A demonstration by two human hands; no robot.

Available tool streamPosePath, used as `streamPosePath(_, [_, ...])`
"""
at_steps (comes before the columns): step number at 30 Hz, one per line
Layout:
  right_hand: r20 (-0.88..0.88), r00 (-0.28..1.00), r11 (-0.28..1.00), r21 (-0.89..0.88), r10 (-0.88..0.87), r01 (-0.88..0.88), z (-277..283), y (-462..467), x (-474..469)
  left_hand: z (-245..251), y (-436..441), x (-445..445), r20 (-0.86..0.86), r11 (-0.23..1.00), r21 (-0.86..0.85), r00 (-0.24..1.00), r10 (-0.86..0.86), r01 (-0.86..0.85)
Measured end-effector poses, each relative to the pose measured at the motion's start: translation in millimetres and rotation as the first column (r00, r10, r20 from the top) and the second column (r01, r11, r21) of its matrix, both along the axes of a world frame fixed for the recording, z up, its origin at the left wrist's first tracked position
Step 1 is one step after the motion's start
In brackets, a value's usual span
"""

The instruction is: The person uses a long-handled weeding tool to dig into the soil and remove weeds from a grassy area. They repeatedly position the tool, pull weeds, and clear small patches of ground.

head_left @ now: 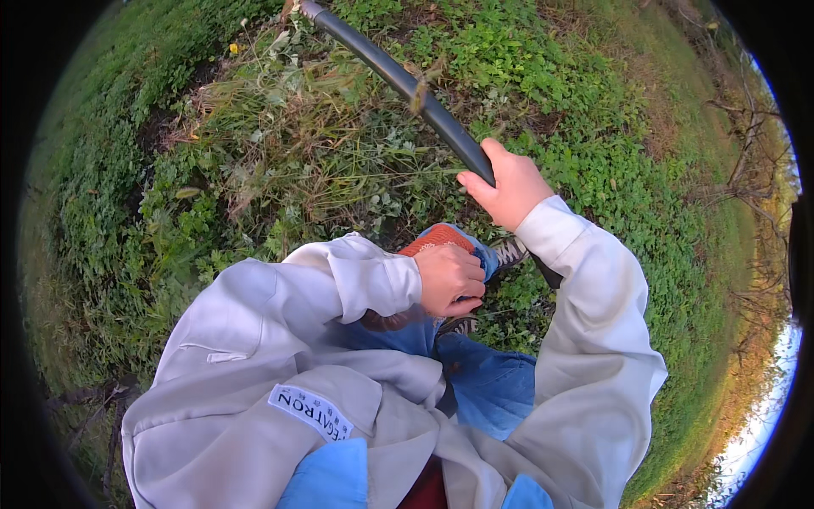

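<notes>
My right hand (512,184) grips a long black shaft (407,83) of a hand tool, which slants up and left to a greyish end at the top edge. Whatever lies beyond that end is out of the picture. A dark piece (547,272) shows under my right forearm; whether it belongs to the shaft is unclear. My left hand (448,280), its fingers curled, lies over or against an orange patterned fabric (439,238) with blue beside it, above my jeans (486,385). Its palm is hidden, so I cannot tell whether it holds anything.
Low green weeds (591,121) cover the ground, with flattened, partly dry grass (299,146) in front of me. A laced shoe (509,253) stands among the weeds near my hands. Bare branches (750,140) rise at the far right, and more twigs (114,407) lie at the lower left.
</notes>
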State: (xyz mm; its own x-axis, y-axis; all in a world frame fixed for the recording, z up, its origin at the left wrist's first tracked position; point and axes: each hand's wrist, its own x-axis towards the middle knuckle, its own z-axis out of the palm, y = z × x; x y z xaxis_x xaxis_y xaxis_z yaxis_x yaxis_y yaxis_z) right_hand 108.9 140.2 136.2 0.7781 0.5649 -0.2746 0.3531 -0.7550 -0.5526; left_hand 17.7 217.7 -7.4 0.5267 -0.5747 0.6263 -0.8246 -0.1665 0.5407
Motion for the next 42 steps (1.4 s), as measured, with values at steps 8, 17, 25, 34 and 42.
streamPosePath(8, [0.359,0.933,0.953,-0.283,0.001,0.108,-29,-51,-2,5,3,5,-0.135,1.0,-0.007,0.991,0.002,-0.003])
streamPosePath(17, [0.555,0.792,0.929,-0.088,-0.255,0.36,-46,-130,-3,4,0,7,-0.144,0.995,0.067,0.986,0.085,-0.076])
streamPosePath(25, [0.092,0.59,0.588,-0.044,-0.802,0.807,-117,-264,-72,0,1,32,-0.536,0.918,0.378,0.78,0.323,-0.12])
streamPosePath(34, [-0.467,-0.029,-0.087,0.103,-0.884,0.991,-218,-331,-211,50,18,24,-0.455,0.865,0.494,0.874,0.172,0.087])
streamPosePath(42, [-0.761,-0.208,-0.509,0.181,-0.615,0.841,-300,-355,-240,46,30,21,-0.415,0.844,0.533,0.849,0.326,-0.064])
